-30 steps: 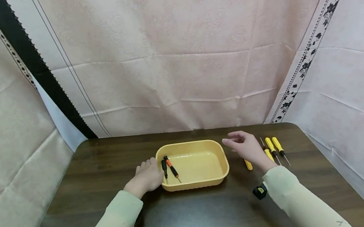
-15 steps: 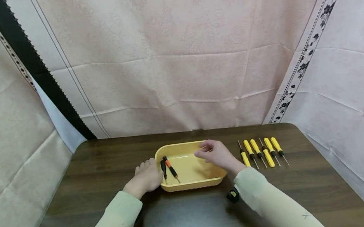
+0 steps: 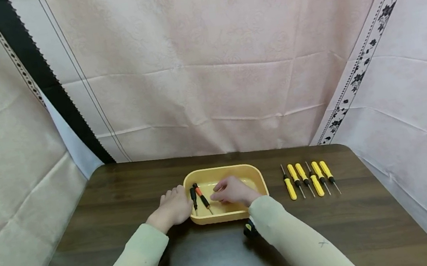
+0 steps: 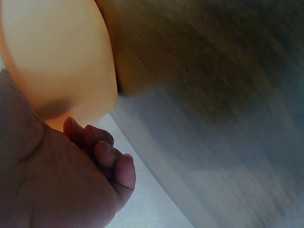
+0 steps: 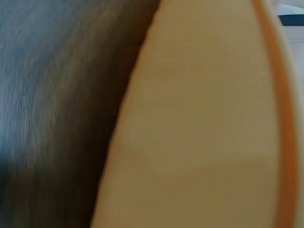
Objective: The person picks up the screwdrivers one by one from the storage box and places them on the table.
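Note:
A yellow plastic tray [image 3: 226, 217] stands on the table, and two small screwdrivers lie at its left end. One screwdriver [image 3: 193, 195] has a dark handle; the other [image 3: 202, 196] is orange and black. My left hand [image 3: 171, 207] holds the tray's left side; in the left wrist view its curled fingers [image 4: 124, 172] lie by the tray wall [image 4: 57, 42]. Over the tray's inside hovers my right hand [image 3: 233, 191], fingers loosely bent near the orange-and-black screwdriver, with nothing visible in them. The right wrist view shows only the tray's outer wall [image 5: 199, 114], blurred, not the hand.
Several yellow-handled screwdrivers [image 3: 316, 185] lie in a row on the brown wooden table [image 3: 216, 261], right of the tray. Some point away, others toward me. Pale cloth [image 3: 198, 84] hangs behind the table and at both sides.
My right hand has moved left from beside the yellow screwdrivers into the tray, uncovering the row. The left hand has stayed at the tray's left side.

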Demonstrator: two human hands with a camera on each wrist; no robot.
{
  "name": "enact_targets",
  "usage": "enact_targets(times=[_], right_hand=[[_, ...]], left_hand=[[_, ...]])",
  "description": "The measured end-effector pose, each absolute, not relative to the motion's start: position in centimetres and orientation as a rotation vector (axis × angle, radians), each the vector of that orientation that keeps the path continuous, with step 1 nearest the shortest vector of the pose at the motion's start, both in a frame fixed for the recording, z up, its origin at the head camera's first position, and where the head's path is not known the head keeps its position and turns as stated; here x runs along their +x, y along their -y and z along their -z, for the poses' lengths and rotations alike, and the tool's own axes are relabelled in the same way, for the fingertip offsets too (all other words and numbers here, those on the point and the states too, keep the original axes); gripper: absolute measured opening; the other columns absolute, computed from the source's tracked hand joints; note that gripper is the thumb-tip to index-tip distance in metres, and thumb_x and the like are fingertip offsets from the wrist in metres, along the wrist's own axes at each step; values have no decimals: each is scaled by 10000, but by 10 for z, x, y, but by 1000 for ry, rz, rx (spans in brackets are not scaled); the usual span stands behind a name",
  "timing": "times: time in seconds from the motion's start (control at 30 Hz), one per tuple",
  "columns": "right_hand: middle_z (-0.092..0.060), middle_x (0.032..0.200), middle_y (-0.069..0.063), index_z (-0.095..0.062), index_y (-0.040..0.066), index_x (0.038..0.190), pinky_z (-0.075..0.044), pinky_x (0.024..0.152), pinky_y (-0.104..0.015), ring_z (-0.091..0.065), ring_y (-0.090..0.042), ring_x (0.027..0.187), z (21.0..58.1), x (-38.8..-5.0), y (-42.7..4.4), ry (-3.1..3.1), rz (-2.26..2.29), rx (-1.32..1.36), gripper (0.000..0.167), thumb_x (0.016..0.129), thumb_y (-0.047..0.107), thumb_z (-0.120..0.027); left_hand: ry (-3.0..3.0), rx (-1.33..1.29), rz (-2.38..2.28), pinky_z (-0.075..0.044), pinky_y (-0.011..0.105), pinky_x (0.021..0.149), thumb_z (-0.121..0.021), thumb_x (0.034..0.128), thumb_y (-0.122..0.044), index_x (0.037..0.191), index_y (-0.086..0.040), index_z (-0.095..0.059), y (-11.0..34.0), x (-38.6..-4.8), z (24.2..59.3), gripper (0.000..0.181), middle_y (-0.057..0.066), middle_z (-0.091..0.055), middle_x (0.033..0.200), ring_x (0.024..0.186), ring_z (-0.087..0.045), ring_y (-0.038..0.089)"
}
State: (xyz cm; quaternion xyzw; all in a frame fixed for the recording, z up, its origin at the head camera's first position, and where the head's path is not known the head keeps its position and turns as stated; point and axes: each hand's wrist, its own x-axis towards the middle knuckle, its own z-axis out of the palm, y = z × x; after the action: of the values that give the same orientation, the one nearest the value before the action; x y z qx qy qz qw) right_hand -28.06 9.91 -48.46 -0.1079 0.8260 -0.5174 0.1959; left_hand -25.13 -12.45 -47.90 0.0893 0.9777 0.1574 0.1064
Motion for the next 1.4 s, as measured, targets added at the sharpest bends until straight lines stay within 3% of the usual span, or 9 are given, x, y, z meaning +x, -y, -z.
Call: enact_targets(times=[0.2, 0.37, 0.47, 0.87, 1.07, 1.4], right_hand=[[-668, 758, -14, -712, 64, 843, -477, 611, -280, -590, -139, 672, 488, -282, -81, -2445, 1311, -316, 178, 809, 219, -793], [-528, 505, 36, -675, 14, 667, -342, 458, -245, -418, -85, 456, 489, -283, -70, -2557, 1183, -333, 280, 802, 226, -798], [-462, 440, 55, -659, -5, 628, -311, 427, -248, -371, -83, 406, 489, -283, -65, -2616, 1128, -349, 317, 790, 225, -804], [-683, 647, -82, -732, 46, 703, -465, 582, -271, -581, -150, 538, 478, -276, -61, -2656, 1027, -271, 180, 849, 150, -731], [-675, 619, -98, -731, 27, 669, -426, 490, -249, -526, -113, 465, 481, -277, -57, -2639, 1031, -289, 159, 804, 110, -747], [-612, 536, 7, -706, 50, 646, -355, 465, -245, -438, -97, 455, 475, -285, -88, -2709, 874, -399, 153, 790, 100, -718]], left_hand=[[-2876, 252, -493, -317, 490, 924, -488, 983, -324, 1293, 38, -407, 122, -250, 478, 483, 162, -487, 1151, 1068, -444, 309], [-2871, 254, -487, -320, 479, 910, -487, 984, -325, 1268, 26, -420, 121, -249, 478, 457, 150, -488, 1119, 1046, -446, 301], [-2877, 247, -492, -322, 478, 900, -495, 980, -323, 1248, 22, -428, 120, -250, 478, 441, 146, -490, 1100, 1034, -447, 299], [-2883, 247, -488, -331, 480, 882, -490, 977, -317, 1226, 28, -431, 122, -252, 478, 429, 149, -494, 1071, 1021, -453, 304], [-2885, 237, -488, -327, 481, 897, -496, 975, -326, 1231, 26, -431, 124, -252, 480, 440, 147, -495, 1076, 1028, -450, 301], [-2877, 239, -495, -319, 464, 889, -478, 982, -310, 1244, 34, -422, 124, -251, 477, 437, 151, -493, 1079, 1000, -441, 296]])
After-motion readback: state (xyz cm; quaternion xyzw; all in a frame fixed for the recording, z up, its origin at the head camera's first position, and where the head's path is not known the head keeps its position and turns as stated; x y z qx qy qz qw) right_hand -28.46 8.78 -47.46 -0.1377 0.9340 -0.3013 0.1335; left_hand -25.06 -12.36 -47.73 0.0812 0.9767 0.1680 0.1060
